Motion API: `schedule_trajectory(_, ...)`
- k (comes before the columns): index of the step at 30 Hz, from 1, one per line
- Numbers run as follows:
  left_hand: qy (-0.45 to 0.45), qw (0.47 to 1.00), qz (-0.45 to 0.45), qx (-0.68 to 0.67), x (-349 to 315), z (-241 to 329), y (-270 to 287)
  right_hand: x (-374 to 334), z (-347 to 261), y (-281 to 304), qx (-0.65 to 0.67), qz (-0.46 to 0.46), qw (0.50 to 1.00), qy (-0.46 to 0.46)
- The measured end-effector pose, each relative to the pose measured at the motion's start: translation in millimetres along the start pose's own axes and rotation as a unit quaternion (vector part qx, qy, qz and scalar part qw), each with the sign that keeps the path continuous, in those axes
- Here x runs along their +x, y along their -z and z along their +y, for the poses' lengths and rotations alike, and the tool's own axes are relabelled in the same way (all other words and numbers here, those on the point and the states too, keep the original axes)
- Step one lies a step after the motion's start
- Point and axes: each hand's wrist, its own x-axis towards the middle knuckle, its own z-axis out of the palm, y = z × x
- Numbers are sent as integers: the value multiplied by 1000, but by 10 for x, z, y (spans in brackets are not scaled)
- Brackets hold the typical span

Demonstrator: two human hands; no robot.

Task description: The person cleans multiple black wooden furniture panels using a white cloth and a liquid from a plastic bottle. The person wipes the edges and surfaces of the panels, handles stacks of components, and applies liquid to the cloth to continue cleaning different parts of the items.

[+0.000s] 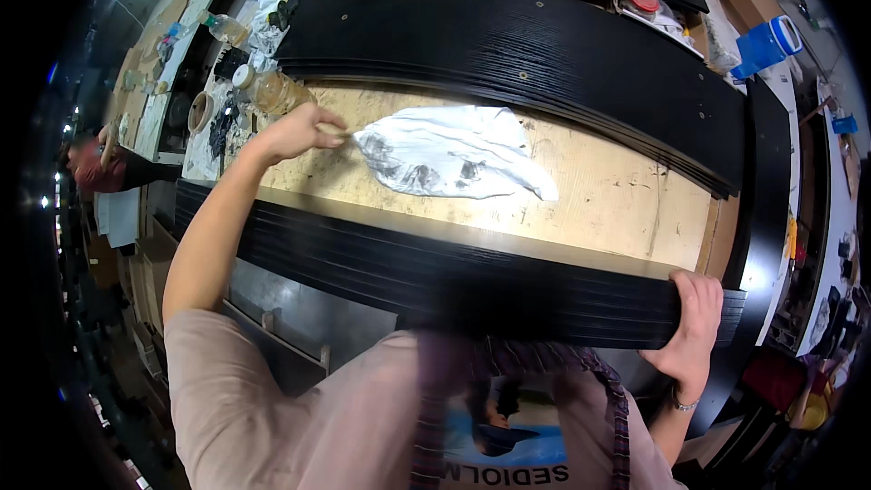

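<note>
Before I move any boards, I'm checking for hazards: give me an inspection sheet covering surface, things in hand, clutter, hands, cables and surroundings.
Surface: pale wooden tabletop, marked with dark smudges.
Things in hand: white cloth, stained dark; near stack of black boards along the close edge.
Clutter: white-capped bottle beyond the left hand; blue container at upper right; far stack of black boards behind the cloth.
Hands: left pinches the cloth's left tip; right hand clasps the near stack's right end.
Cables: none made out for certain; the rim is too blurred.
Surroundings: another person at far left.
</note>
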Motion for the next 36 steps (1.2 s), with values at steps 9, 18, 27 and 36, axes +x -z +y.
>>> schedule_trajectory(9, 185, 968, 115, 124, -378, -908, 861, 0, -62, 0, -23, -3, 999, -29)
schedule_trajectory(18, 16, 941, 298, -160, 506, -730, 833, 27, -49, 14, -24, 5, 1000, -20)
schedule_trajectory(27, -122, 936, 112, 311, 327, 807, -173, -6, -42, -3, -18, 11, 999, -25)
schedule_trajectory(36, -13, 782, -152, 604, 611, 751, -718, -16, 5, -22, -7, 20, 1000, -19)
